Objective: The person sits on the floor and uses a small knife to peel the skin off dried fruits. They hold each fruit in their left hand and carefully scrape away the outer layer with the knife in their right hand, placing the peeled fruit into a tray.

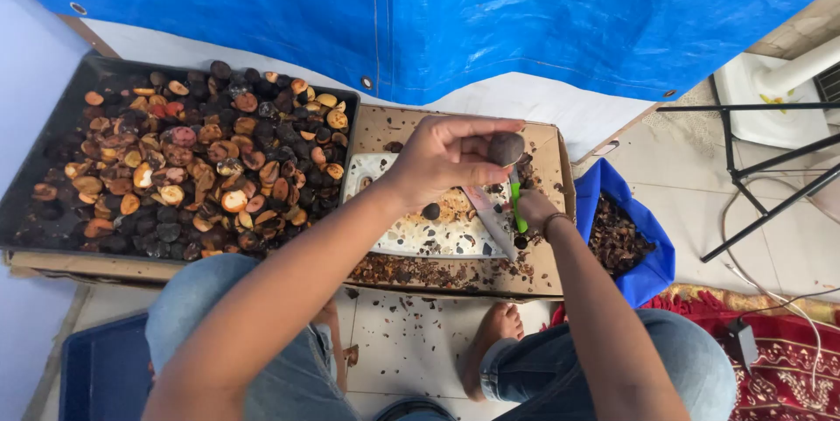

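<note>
Left hand (442,157) pinching a dark round nut (506,148) at fingertips, raised over the cutting board (420,233); right hand (534,209) closed on a green-handled knife (503,211) just below, blade running down-left under the nut.

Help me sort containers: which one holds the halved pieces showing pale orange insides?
The large dark tray at far left; its pieces show pale cut faces. The cardboard box and the blue bag hold only dark scraps.
</note>
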